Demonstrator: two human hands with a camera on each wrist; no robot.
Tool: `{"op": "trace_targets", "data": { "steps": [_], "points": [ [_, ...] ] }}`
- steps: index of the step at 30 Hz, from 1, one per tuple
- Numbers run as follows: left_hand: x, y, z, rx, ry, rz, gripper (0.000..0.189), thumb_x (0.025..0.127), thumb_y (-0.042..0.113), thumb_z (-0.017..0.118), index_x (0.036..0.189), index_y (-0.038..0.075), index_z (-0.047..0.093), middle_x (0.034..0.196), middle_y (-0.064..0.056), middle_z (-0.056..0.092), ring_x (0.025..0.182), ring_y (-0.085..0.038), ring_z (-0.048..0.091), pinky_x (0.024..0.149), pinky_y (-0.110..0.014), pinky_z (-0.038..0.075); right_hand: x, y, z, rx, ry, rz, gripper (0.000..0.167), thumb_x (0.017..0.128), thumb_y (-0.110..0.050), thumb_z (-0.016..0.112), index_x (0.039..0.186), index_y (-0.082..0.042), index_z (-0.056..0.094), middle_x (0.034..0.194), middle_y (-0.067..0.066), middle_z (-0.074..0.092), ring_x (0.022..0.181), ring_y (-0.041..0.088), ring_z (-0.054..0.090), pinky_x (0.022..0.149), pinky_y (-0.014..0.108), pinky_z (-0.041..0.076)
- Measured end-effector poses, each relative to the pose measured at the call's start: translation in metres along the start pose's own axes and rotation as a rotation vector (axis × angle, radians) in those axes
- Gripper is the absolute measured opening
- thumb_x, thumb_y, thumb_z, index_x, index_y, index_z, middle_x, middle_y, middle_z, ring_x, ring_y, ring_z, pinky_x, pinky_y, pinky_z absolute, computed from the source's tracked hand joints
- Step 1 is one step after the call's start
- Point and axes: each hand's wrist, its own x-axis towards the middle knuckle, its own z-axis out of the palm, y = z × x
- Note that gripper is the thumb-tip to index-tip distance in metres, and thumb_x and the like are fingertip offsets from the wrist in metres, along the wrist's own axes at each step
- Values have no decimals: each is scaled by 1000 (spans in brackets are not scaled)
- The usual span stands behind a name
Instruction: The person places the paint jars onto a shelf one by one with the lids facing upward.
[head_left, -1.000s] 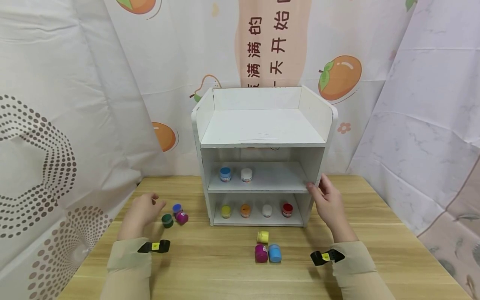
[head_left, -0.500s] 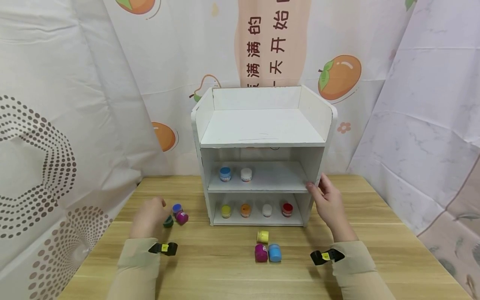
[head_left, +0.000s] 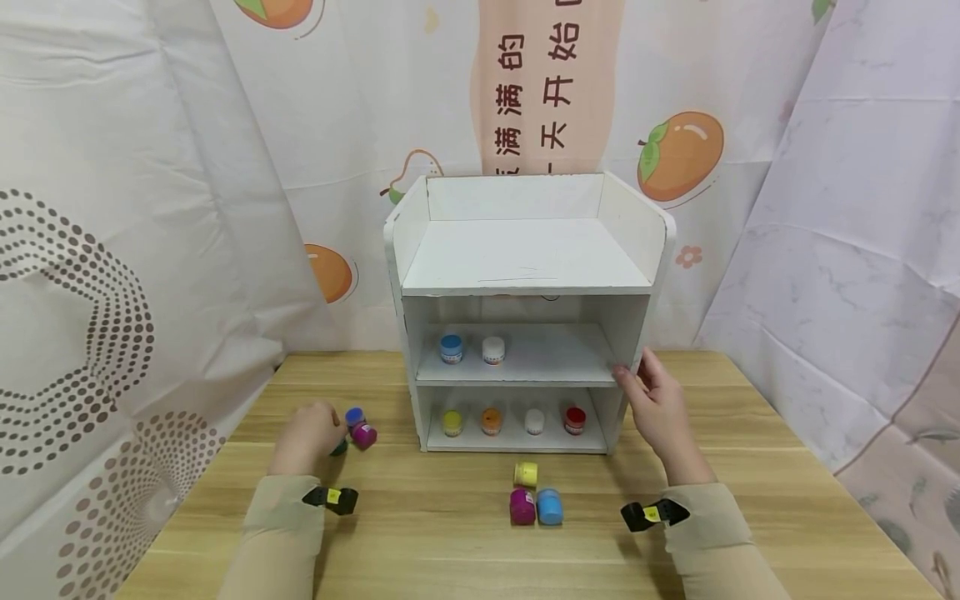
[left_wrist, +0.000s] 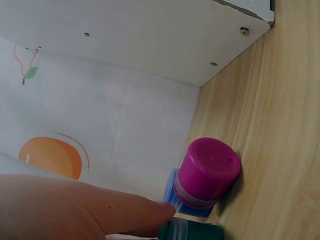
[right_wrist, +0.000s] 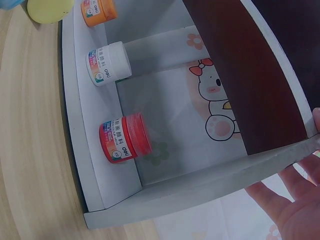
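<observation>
My left hand (head_left: 309, 435) is at the table's left side, its fingers around a green paint jar (left_wrist: 197, 231) that they mostly cover. In the left wrist view, the index finger lies along the jar's upper side. Just past it, a magenta paint jar (left_wrist: 209, 170) lies against a blue-violet one (left_wrist: 175, 192). My right hand (head_left: 660, 408) grips the right side panel of a white shelf unit (head_left: 525, 254), thumb at the front edge and fingers on the outer face. Inside the unit, a red jar (right_wrist: 125, 137) and a white jar (right_wrist: 109, 64) stand near that hand.
On the middle shelf stand a blue jar (head_left: 451, 349) and a white jar (head_left: 492, 350). Yellow (head_left: 452, 422) and orange (head_left: 491, 421) jars are on the bottom shelf. Before the unit lie yellow (head_left: 526, 474), magenta (head_left: 522, 507) and light blue (head_left: 550, 506) jars.
My left hand has moved right and down onto the green jar, its fingers now closed around it and covering most of it. The right hand has stayed on the shelf unit's side panel.
</observation>
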Motion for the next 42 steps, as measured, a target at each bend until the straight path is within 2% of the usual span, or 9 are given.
{"op": "trace_targets", "data": {
  "steps": [4, 12, 18, 24, 27, 30, 32, 37, 42],
  "points": [
    [-1, 0, -3, -40, -31, 29, 29, 96, 13, 64, 70, 9, 54, 63, -1, 48, 58, -16, 44, 54, -31, 38, 0, 1, 0, 0, 0, -7, 47, 103, -4, 58, 147, 6, 45, 136, 28, 57, 130, 34, 51, 93, 13, 44],
    [-3, -2, -7, -88, -79, 73, 4, 92, 9, 69, 92, 5, 70, 86, -6, 64, 77, -23, 57, 64, -38, 49, 0, -1, 0, -7, 1, -6, 46, 103, -4, 58, 146, 7, 46, 135, 27, 57, 130, 39, 51, 93, 13, 43],
    [-2, -1, -10, -89, -90, 43, 23, 96, 16, 67, 109, -3, 70, 94, -9, 66, 81, -25, 59, 69, -43, 51, 0, -1, -1, -7, -2, 0, 47, 103, -5, 58, 147, 7, 45, 136, 27, 57, 131, 42, 50, 93, 13, 43],
    [-4, 0, -11, -53, -68, -7, 22, 95, 22, 69, 90, 2, 62, 79, -6, 58, 69, -22, 53, 58, -36, 44, 0, 0, 0, -7, 0, -6, 47, 103, -5, 58, 147, 7, 46, 136, 27, 57, 131, 42, 50, 93, 13, 43],
    [-4, -1, -7, -51, -67, 12, 27, 94, 20, 68, 75, 8, 52, 65, -1, 46, 58, -16, 44, 51, -30, 36, 0, 0, 0, 1, -1, -10, 46, 103, -4, 58, 146, 7, 46, 136, 27, 57, 130, 42, 50, 93, 13, 43],
    [-5, -2, -4, -62, -75, 29, 33, 92, 17, 68, 69, 11, 46, 60, 2, 37, 53, -13, 37, 50, -27, 31, 0, 0, 0, 10, -4, -11, 47, 103, -3, 58, 146, 7, 46, 136, 29, 56, 131, 43, 49, 93, 13, 43],
    [-5, -2, -4, -71, -81, 36, 32, 93, 15, 69, 70, 10, 48, 61, 1, 39, 55, -14, 39, 51, -28, 32, 0, -1, 0, 12, -5, -10, 47, 103, -3, 58, 146, 8, 45, 136, 29, 56, 131, 45, 49, 92, 13, 43],
    [-6, -1, -8, -106, -110, 30, 14, 86, 5, 74, 84, 5, 60, 80, -6, 56, 73, -23, 52, 63, -37, 44, 1, -1, -1, 15, -9, -4, 47, 103, -4, 58, 147, 8, 44, 137, 30, 55, 132, 46, 47, 93, 13, 43],
    [-6, 0, -10, -121, -134, 43, 18, 81, 0, 76, 96, 2, 67, 90, -8, 62, 83, -26, 56, 71, -42, 49, 0, 0, -1, 4, -7, -4, 48, 103, -4, 58, 147, 7, 44, 136, 29, 56, 131, 45, 49, 92, 13, 43]
  ]
}}
